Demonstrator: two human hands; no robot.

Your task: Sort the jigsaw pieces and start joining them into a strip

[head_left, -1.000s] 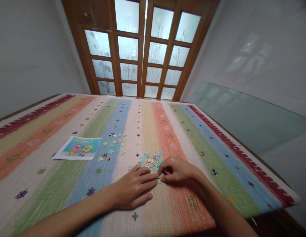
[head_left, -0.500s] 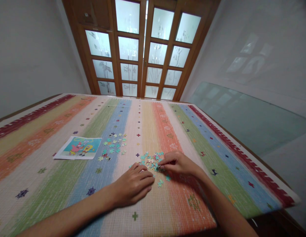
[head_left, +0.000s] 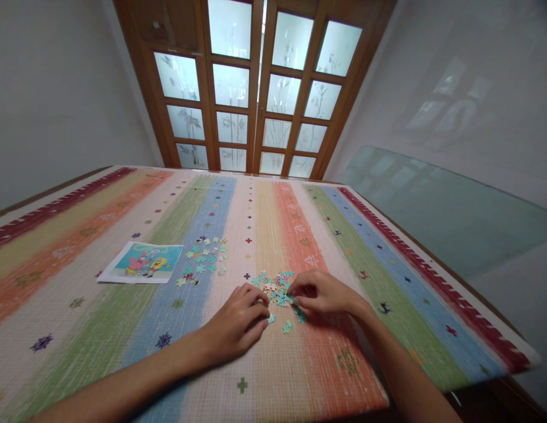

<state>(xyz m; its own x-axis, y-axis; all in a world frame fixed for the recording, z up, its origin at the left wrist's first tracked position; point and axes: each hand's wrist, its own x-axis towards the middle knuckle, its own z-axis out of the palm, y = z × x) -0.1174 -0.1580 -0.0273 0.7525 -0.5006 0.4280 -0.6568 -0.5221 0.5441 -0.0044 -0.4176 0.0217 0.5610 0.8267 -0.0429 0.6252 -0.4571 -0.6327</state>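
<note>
Both hands rest on the desk [head_left: 388,258], which is covered with a cloth of long coloured stripes. The left hand [head_left: 238,326] lies palm down, fingers bent and loosely together, with its fingertips at the 7 o'clock edge of a small heap of teal and beige cardboard puzzle pieces [head_left: 273,286]. The right hand [head_left: 321,292] touches the heap at its 4 o'clock side; its fingers are curled close, but I cannot tell if they pinch a piece. Two loose teal pieces [head_left: 287,326] lie just beside the heap at 6 o'clock. A second scattered group of pieces [head_left: 205,261] is at 10 o'clock, near a printed cartoon picture sheet [head_left: 143,262].
</note>
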